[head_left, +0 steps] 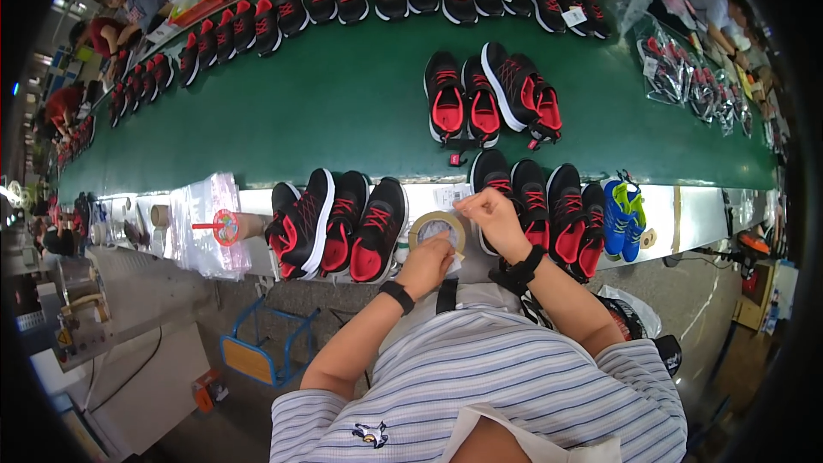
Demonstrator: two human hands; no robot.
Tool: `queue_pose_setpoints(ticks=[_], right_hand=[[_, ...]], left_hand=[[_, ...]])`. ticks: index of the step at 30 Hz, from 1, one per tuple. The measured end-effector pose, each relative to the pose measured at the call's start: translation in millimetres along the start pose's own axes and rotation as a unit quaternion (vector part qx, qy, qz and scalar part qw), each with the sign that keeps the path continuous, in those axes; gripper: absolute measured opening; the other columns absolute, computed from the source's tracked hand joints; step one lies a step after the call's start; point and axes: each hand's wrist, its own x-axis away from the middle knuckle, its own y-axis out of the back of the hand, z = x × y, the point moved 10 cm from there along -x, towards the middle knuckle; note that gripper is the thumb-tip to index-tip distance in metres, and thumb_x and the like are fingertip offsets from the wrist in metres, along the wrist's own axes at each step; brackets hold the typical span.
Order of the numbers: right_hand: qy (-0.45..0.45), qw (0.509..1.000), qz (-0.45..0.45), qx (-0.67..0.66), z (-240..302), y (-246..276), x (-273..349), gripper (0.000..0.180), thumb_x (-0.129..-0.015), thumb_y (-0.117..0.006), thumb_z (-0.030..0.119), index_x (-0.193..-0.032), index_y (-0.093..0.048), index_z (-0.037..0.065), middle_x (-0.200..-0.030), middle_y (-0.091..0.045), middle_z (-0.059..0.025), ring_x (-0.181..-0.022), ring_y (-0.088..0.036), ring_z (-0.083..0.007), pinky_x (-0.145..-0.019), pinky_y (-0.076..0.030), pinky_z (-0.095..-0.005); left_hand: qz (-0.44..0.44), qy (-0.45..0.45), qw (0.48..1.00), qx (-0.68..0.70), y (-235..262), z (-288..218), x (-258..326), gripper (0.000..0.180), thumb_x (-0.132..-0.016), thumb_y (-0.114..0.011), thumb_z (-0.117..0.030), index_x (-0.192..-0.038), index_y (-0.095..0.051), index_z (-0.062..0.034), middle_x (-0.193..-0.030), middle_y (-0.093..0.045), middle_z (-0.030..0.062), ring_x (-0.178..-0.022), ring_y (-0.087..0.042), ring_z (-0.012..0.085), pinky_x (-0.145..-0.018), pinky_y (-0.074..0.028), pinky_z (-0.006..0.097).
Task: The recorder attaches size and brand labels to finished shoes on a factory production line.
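A roll of tan tape [415, 227] lies on the light ledge in front of me. My left hand [428, 265] rests at its near edge with curled fingers; whatever they hold is hidden. Just right of the roll, the fingers of my right hand [497, 219] are pinched together, and I cannot make out anything between them. A white paper tag [447, 195] lies beyond the roll, close to my right fingertips. Black-and-red sneakers stand on both sides: one group [377, 227] left of the roll, another [566, 214] beyond and right of my right hand.
Blue-and-green shoes [623, 216] stand at the right. A lidded drink cup [231, 228] lies against clear plastic bags [201, 231] at the left. The green conveyor belt [343, 103] carries rows of sneakers and bagged shoes [664, 69]. Other people work along its far side; a blue-framed stool [257, 356] stands below.
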Motion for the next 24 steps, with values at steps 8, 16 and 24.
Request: queue_pose_setpoints(ticks=[8, 16, 24], right_hand=[[-0.036, 0.996, 0.041, -0.076, 93, 51, 29, 0.006, -0.088, -0.048, 0.006, -0.083, -0.045, 0.002, -0.073, -0.053, -0.0031, -0.06, -0.052, -0.0069, -0.052, -0.041, -0.0192], [0.187, 0.948, -0.011, 0.258, 163, 38, 67, 0.007, -0.077, -0.058, 0.003, -0.085, -0.058, 0.003, -0.072, -0.053, -0.0096, -0.063, -0.055, -0.0237, -0.055, -0.044, -0.0308], [0.254, 0.9, -0.1, 0.34, 172, 65, 75, 0.011, -0.07, -0.063, 0.003, -0.075, -0.054, 0.006, -0.066, -0.049, -0.0053, -0.051, -0.052, -0.0209, -0.044, -0.042, -0.0292]], left_hand=[[-0.139, 0.132, 0.967, 0.167, 63, -29, 2, 0.014, -0.077, -0.061, -0.005, -0.089, -0.055, -0.001, -0.083, -0.061, 0.0106, -0.074, -0.059, 0.0203, -0.066, -0.046, 0.028], [-0.182, 0.125, 0.892, 0.394, 69, -93, -20, 0.017, -0.085, -0.054, -0.001, -0.102, -0.052, 0.0016, -0.086, -0.059, 0.0048, -0.076, -0.056, 0.0077, -0.067, -0.046, 0.02], [-0.201, 0.102, 0.905, 0.362, 59, -118, -35, 0.013, -0.085, -0.054, -0.002, -0.098, -0.051, 0.0007, -0.084, -0.056, 0.0026, -0.073, -0.053, 0.0057, -0.065, -0.044, 0.019]])
